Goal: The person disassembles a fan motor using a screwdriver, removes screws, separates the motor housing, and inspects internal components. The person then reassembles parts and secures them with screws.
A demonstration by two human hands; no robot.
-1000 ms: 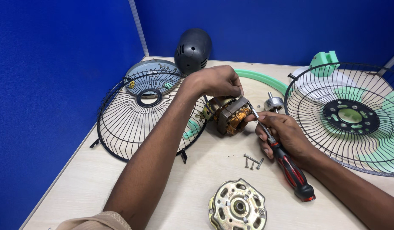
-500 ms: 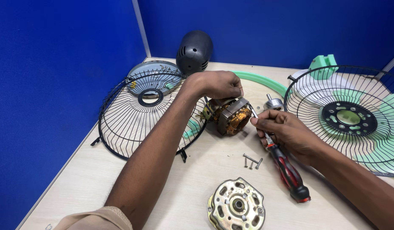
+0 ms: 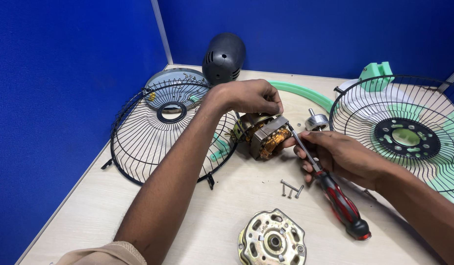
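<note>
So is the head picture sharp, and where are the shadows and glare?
Head view: sharp overall, evenly lit; soft shadows lie on the table under the left hand; mild glare on the metal cover and the screwdriver in the right hand.

Blue walls (image 3: 65, 98), beige worktop (image 3: 89, 216); black wire guards (image 3: 153, 142) w/ mint-green blades (image 3: 447, 172), copper-gold motor (image 3: 266, 137), red/black screwdriver (image 3: 342, 206), dark grey housing (image 3: 224, 56), pale-gold cover (image 3: 272, 240), silver screws (image 3: 290, 188).
</note>
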